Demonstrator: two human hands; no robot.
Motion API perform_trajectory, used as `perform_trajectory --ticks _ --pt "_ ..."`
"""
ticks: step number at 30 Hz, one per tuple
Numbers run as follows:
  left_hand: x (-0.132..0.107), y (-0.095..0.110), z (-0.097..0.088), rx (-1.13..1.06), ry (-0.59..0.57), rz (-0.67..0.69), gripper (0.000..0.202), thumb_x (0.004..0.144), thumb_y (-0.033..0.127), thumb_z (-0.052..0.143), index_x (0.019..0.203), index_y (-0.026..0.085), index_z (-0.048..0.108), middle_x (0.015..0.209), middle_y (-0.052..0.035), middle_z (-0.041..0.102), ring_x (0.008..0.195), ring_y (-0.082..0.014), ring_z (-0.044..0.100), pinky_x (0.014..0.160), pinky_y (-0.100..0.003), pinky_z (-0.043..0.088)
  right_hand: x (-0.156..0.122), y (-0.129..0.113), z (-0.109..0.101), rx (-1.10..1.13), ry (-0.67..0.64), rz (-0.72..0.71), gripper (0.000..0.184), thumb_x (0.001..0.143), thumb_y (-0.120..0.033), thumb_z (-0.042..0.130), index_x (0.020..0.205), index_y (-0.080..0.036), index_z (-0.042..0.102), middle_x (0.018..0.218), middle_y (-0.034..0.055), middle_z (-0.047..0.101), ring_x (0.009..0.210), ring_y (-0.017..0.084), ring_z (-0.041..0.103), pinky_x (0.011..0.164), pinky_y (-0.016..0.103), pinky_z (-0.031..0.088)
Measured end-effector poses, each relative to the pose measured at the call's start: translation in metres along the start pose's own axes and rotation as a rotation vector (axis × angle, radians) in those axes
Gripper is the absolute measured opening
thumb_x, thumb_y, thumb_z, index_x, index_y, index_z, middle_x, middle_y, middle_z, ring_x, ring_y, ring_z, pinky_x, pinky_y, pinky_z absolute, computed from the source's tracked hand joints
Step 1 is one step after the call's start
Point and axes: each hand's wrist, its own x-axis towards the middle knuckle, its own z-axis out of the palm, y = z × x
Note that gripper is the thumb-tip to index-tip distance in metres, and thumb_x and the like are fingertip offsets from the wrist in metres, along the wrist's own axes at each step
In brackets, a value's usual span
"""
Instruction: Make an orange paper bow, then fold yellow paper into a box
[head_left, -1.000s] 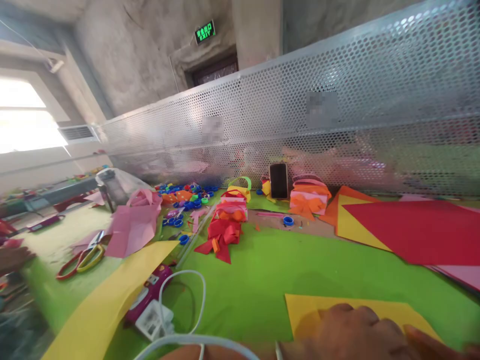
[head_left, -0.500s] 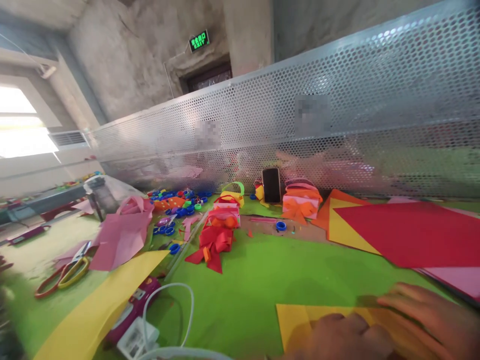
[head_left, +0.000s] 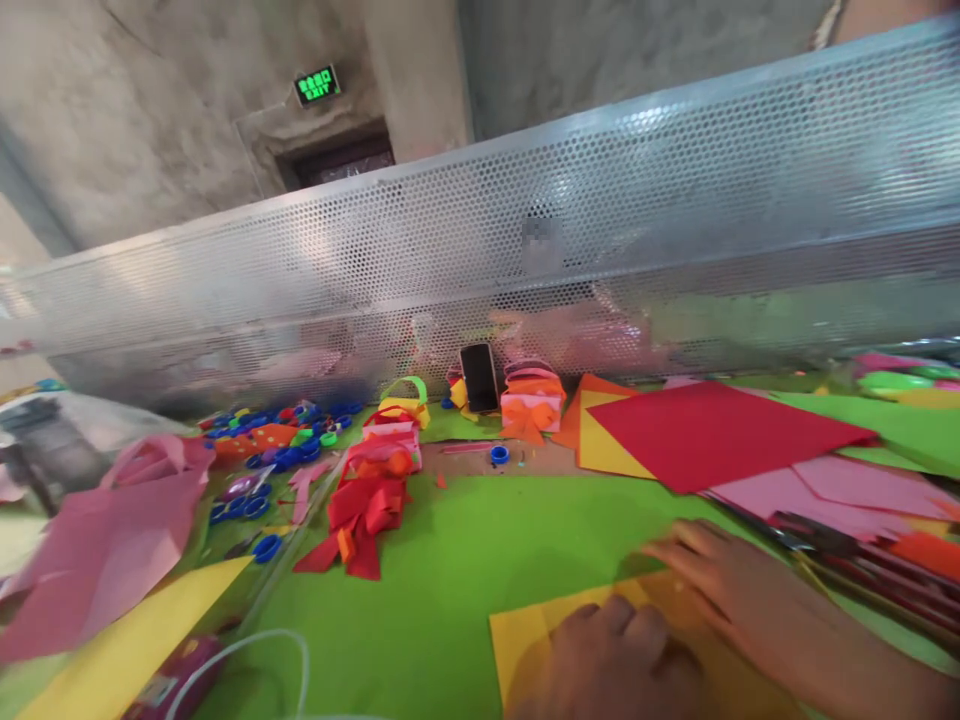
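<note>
bends the left hand [head_left: 619,655] in a loose curl on a yellow sheet [head_left: 525,630], with fingertips hidden and any grip impossible to tell; lays the right hand [head_left: 712,580] nearly flat, with fingers outstretched over the far edge. plain and matte, darker in shadow beneath the hands, square at the far left corner, spread at lower right on a green tabletop [head_left: 442,600]. seen beyond: a red sheet [head_left: 720,430], a red paper bow [head_left: 367,510], a phone [head_left: 478,378] upright before a perforated metal screen [head_left: 450,240].
</note>
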Motion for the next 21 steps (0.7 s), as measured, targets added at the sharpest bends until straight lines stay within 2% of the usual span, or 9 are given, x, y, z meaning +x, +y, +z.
perform_trajectory --ticks 2,4,8,12,15,21 --pt "0.001 -0.002 -0.006 -0.003 -0.036 0.014 0.048 0.08 0.071 0.055 0.08 0.024 0.067 0.073 0.0003 0.063 0.063 -0.0147 0.06 0.038 -0.028 0.032 0.004 -0.006 -0.008 -0.038 -0.113 0.015 0.052 0.07 0.003 0.046 0.108 -0.025 0.069 0.095 0.0084 0.067 0.086 0.022 0.066 0.069 0.033 0.053" --pt "0.003 -0.003 -0.013 -0.001 -0.086 0.019 0.048 0.081 0.07 0.054 0.083 0.024 0.068 0.075 0.0006 0.064 0.065 -0.0151 0.061 0.04 -0.028 0.035 0.006 -0.011 -0.013 -0.054 -0.194 0.047 0.051 0.07 0.006 0.045 0.105 -0.023 0.069 0.097 0.009 0.066 0.087 0.023 0.065 0.071 0.036 0.053" --pt "0.005 -0.002 -0.019 0.017 -0.16 0.015 0.046 0.072 0.067 0.067 0.089 0.024 0.068 0.08 0.0011 0.065 0.067 -0.0165 0.062 0.043 -0.028 0.04 0.007 -0.017 -0.018 -0.048 -0.245 0.082 0.048 0.07 0.009 0.041 0.093 -0.022 0.069 0.093 0.0077 0.065 0.083 0.023 0.064 0.072 0.038 0.05" --pt "0.007 -0.002 -0.019 0.022 -0.185 0.029 0.047 0.068 0.065 0.072 0.088 0.023 0.069 0.081 0.0005 0.065 0.068 -0.0169 0.062 0.044 -0.027 0.041 0.006 -0.019 -0.019 -0.04 -0.251 0.089 0.047 0.067 0.011 0.04 0.089 -0.021 0.067 0.092 0.0068 0.065 0.081 0.024 0.063 0.071 0.04 0.048" --pt "0.007 -0.002 -0.021 0.021 -0.206 0.037 0.046 0.069 0.065 0.072 0.088 0.023 0.069 0.081 0.0002 0.064 0.07 -0.0167 0.061 0.044 -0.027 0.042 0.005 -0.019 -0.02 0.017 -0.216 0.095 0.041 0.071 0.008 0.04 0.086 -0.02 0.065 0.09 0.0067 0.065 0.079 0.024 0.063 0.069 0.039 0.047" --pt "0.003 0.0 -0.028 -0.051 -0.23 0.025 0.042 0.077 0.059 0.069 0.093 0.02 0.066 0.088 -0.0012 0.064 0.079 -0.018 0.061 0.054 -0.027 0.048 0.008 -0.013 -0.024 0.339 -0.13 0.184 0.018 0.078 -0.008 0.046 0.08 -0.02 0.059 0.08 0.0028 0.066 0.074 0.019 0.063 0.066 0.031 0.047"
